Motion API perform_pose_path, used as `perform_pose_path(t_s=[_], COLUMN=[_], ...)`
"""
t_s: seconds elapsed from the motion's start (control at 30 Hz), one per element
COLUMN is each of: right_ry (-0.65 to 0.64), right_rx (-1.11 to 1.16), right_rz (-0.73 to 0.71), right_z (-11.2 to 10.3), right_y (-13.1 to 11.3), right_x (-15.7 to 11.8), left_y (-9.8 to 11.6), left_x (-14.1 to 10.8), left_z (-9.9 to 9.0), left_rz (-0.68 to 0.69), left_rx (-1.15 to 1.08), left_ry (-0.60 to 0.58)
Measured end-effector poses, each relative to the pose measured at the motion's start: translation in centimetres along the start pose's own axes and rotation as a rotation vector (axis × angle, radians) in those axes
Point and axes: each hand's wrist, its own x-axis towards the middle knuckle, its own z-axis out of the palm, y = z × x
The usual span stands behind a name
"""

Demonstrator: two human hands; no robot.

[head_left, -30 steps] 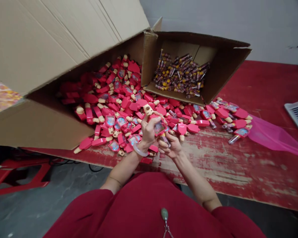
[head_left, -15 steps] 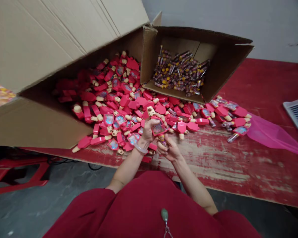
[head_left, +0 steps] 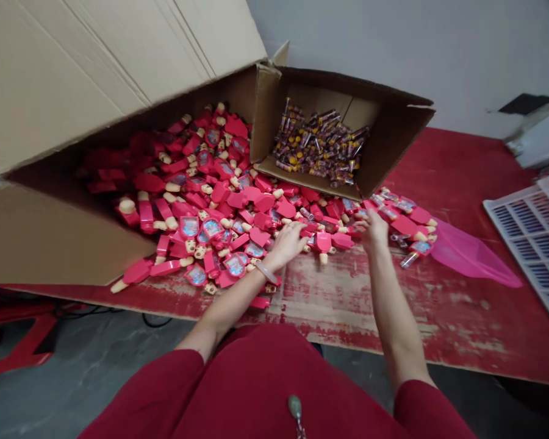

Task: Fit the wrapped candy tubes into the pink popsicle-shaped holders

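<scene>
Left hand point(head_left: 287, 245) loosely open, right hand point(head_left: 371, 228) half-curled, seemingly touching pink toys point(head_left: 341, 239).

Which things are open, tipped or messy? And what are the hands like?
Big box, open, tipped
Small box, open, tilted
Toys, heaped, spilling out
Tubes, piled in small box
Table, paint worn
Left hand, at toys, grip unclear
Right hand, at toys, grip unclear

This place looks like a small workshop: there is a worn red worktable point(head_left: 329, 305), big open cartons point(head_left: 132, 244) with many same plastic pieces point(head_left: 238, 201), and a grey bare floor point(head_left: 105, 360).
</scene>
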Motion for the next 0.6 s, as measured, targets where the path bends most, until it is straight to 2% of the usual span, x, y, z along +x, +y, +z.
perform_pose_path(t_s=[0.07,0.13,0.17,0.23,0.3,0.37,0.47,0.6], right_ry=[-0.103,-0.185,-0.206,-0.237,-0.284,-0.332,-0.353,-0.336], right_rx=[-0.329,-0.73,-0.928,-1.271,-1.491,-1.581,-1.584,-1.56], right_rz=[-0.199,-0.411,-0.465,-0.466,-0.426,-0.43,-0.433,-0.438], right_z=[4.6,9.2,11.1,13.8,15.1,15.5,15.5,15.1], right_y=[-0.1,-0.1,-0.1,-0.3,-0.4,-0.1,0.9,1.9], right_x=[-0.1,-0.5,-0.7,-0.6,-0.3,0.0,-0.1,-0.8], left_y=[1.0,1.4,1.3,0.7,-0.1,-0.7,-0.9,-0.7], left_x=[1.9,3.4,3.8,3.9,3.3,2.2,0.8,0.0], left_z=[1.4,2.4,2.7,2.8,2.4,1.8,0.7,-1.1], left_rz=[0.079,0.079,0.062,0.045,0.068,0.095,0.076,0.007], left_rx=[0.108,0.243,0.305,0.418,0.508,0.623,0.724,0.687], left_ry=[-0.066,-0.096,-0.104,-0.121,-0.141,-0.178,-0.219,-0.248])
